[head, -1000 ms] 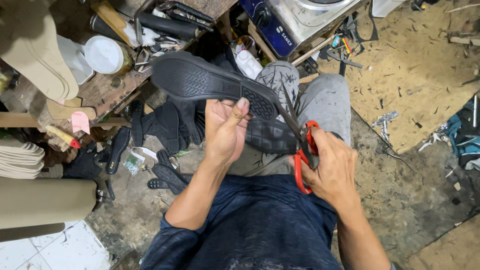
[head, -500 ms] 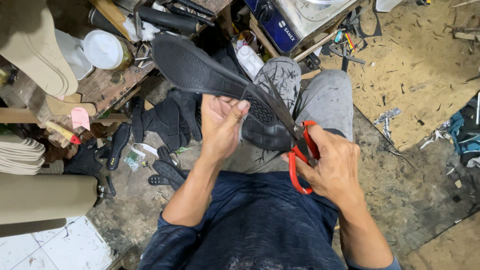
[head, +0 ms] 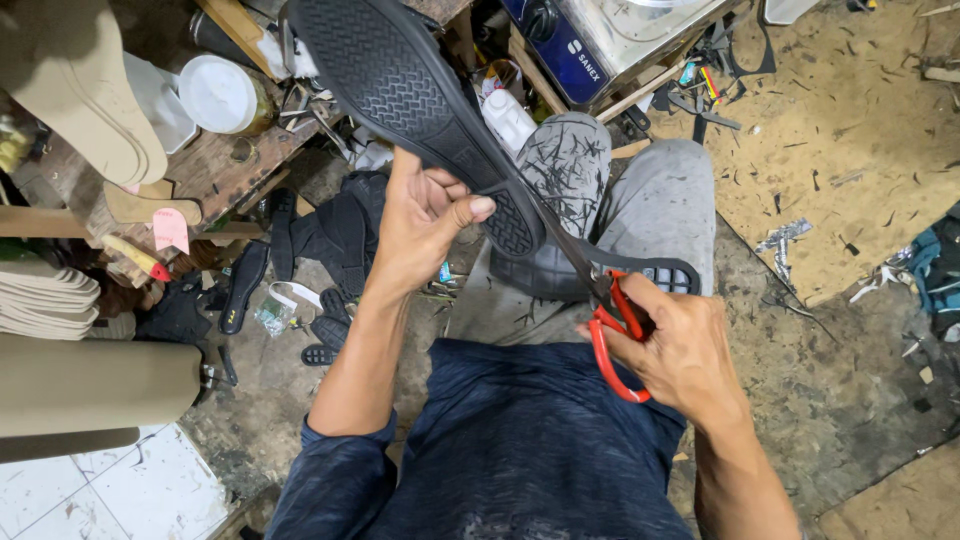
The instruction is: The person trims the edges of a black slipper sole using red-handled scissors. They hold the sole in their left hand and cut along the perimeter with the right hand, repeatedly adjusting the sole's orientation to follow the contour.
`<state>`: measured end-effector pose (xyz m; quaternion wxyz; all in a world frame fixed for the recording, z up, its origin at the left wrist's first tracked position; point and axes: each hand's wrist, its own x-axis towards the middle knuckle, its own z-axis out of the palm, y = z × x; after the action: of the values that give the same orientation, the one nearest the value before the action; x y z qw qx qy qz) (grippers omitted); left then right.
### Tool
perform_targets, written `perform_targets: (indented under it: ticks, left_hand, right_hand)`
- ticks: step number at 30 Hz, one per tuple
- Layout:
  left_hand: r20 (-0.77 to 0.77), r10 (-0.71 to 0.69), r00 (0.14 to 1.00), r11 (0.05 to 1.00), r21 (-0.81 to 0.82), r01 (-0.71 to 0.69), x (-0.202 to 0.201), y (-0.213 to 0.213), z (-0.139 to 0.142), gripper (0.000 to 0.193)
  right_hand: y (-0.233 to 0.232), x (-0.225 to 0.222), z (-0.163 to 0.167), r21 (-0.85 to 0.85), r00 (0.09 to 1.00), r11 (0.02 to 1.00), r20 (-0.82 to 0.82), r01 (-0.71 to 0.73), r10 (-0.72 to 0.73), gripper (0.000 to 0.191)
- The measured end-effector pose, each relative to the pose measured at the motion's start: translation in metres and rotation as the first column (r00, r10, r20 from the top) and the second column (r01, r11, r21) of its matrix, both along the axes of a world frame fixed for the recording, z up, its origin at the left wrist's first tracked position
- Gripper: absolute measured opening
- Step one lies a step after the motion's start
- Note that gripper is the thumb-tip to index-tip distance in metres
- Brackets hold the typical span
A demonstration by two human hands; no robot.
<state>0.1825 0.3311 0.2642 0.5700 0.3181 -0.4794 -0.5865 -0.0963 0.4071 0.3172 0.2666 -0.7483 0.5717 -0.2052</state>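
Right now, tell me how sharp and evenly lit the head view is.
Head view: lighting is soft and even, with no harsh glare; the black treaded rubber shoe sole and the red-handled scissors look sharp, as do both hands, left and right; the edges bend slightly from wide-angle distortion.

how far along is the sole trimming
Done: a thin black strip already hangs off the heel. In hand: the left hand holds up the black sole, while the right hand works the red-handled scissors at its heel edge. Left: the rest of the edge; how much is unclear.
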Motion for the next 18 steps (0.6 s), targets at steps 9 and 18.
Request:
perform_targets:
  ticks: [9, 18]
  left_hand:
    - [0.002, -0.121, 0.993, 0.992, 0.024, 0.121, -0.017, 0.014, 0.006, 0.091]
    - [-0.145, -0.095, 0.985, 0.989, 0.097, 0.110, -0.017, 0.017, 0.000, 0.066]
  right_hand:
    - [-0.003, 0.008, 0.002, 0.047, 0.999, 0.999, 0.043, -0.022, 0.020, 0.038]
    - [0.000, 0.009, -0.009, 0.122, 0.992, 0.992, 0.125, 0.019, -0.034, 0.034]
